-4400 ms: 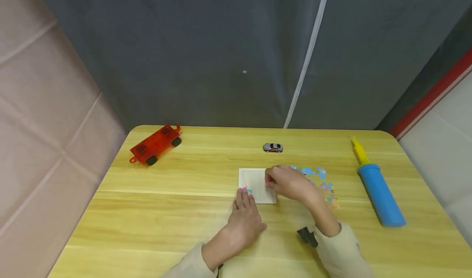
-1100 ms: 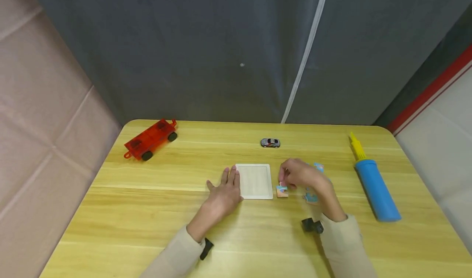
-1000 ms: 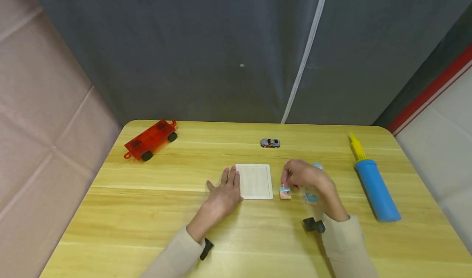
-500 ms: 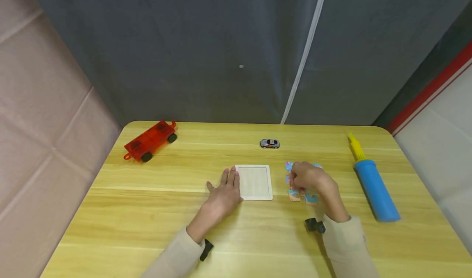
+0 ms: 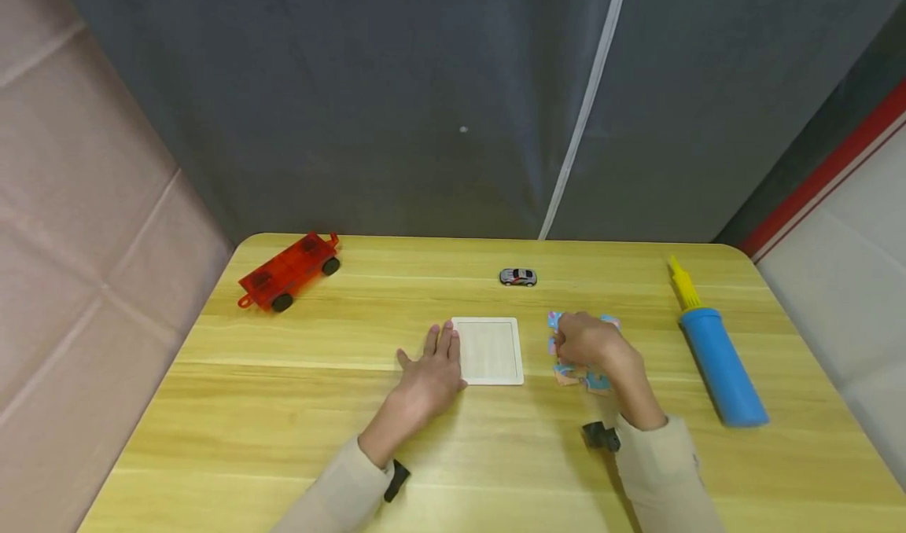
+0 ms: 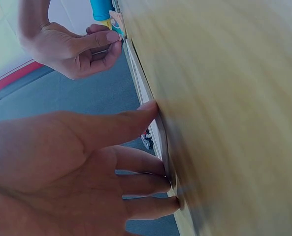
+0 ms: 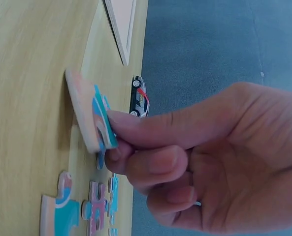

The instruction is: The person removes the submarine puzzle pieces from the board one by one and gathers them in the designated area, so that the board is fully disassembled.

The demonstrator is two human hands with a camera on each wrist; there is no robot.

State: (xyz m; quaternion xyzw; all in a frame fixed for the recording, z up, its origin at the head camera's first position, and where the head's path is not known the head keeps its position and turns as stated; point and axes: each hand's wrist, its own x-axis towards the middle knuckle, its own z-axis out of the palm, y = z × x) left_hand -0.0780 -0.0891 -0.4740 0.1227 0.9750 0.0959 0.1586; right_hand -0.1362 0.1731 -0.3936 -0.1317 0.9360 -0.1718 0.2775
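Between thumb and forefinger my right hand pinches a jigsaw puzzle piece coloured peach, teal and white. In the right wrist view it is tilted above the table, and it shows at the hand's front edge in the head view. Several other puzzle pieces lie around and under that hand, partly hidden by it. My left hand has its fingers spread, the tips on the left edge of a square, white-rimmed puzzle tray. The left wrist view shows its thumb against the tray's side.
A silver toy car stands behind the tray. At the back left is a red toy trailer with black wheels. A blue hand pump with a yellow nozzle lies at the right. A grey curtain hangs behind the table.
My right hand has gone from over the tray to the pieces at the right, carrying the puzzle piece. My left hand has shifted left, from the tray's front to its left edge.
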